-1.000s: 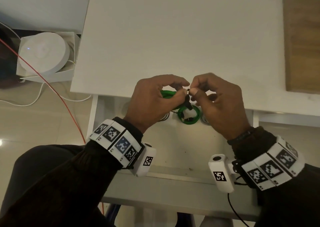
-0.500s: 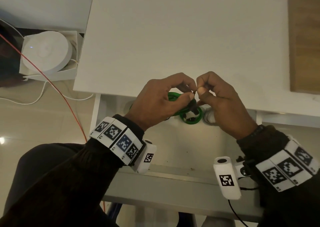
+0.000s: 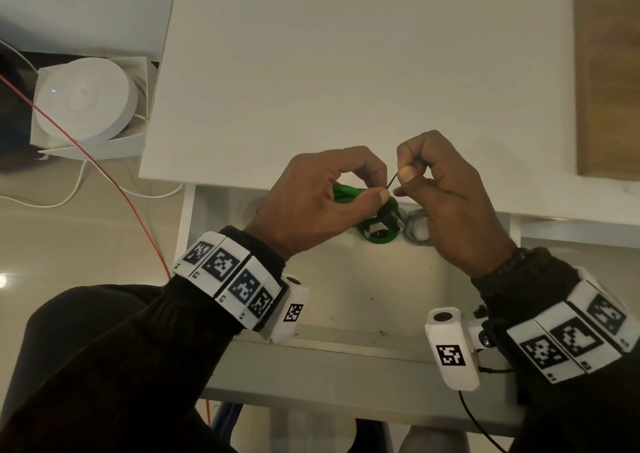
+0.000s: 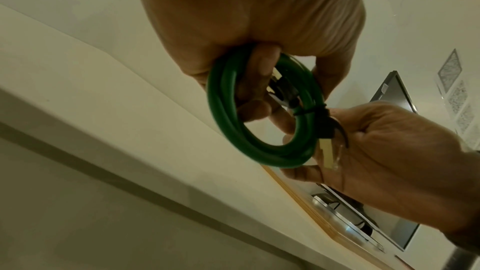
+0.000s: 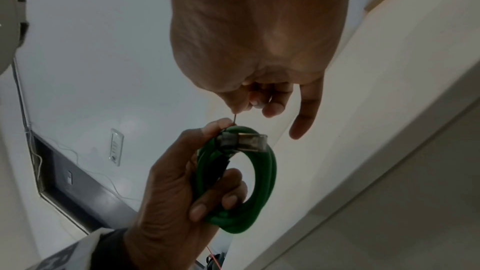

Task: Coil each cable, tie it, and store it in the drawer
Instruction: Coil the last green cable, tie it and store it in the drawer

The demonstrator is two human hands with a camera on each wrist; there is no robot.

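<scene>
The left hand (image 3: 311, 196) grips a coiled green cable (image 4: 259, 130) above the open drawer (image 3: 346, 297) of a white table (image 3: 346, 72). The right hand (image 3: 450, 196) pinches a thin black tie (image 3: 392, 182) around it. A tiled floor (image 3: 69, 238) lies left.

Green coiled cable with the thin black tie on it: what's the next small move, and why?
Probably a further pull on the tie's free end, to cinch it. The left hand grips the green coiled cable, the thin black tie already loops its strands, and the right hand pinches the tail, which runs straight up from the coil. The open white drawer waits below.
</scene>
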